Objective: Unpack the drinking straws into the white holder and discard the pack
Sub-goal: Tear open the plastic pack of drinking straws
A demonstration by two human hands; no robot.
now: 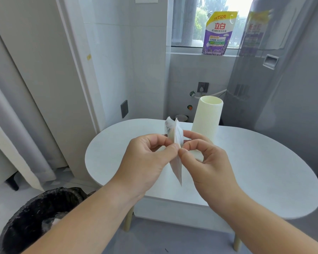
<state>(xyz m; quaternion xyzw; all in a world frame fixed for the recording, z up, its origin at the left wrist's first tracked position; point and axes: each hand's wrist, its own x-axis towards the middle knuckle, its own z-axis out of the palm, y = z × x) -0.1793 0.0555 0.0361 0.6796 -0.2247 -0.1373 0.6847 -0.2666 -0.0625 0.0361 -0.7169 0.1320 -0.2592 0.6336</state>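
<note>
Both hands hold a thin translucent straw pack [176,142] upright above the white oval table [255,171]. My left hand [147,160] pinches its left side and my right hand [206,158] pinches its right side, thumbs almost touching at the pack's near edge. The pack's top flares open above my fingers and its lower end hangs down between my wrists. Just behind my right hand stands the ribbed white holder [207,116], upright on the table with its round mouth open. The straws themselves cannot be made out inside the pack.
A bin lined with a black bag [37,220] stands on the floor at lower left, beside the table. A purple and yellow detergent pouch [218,33] sits on the window sill. A tall grey appliance [283,70] rises at right, a curtain at left.
</note>
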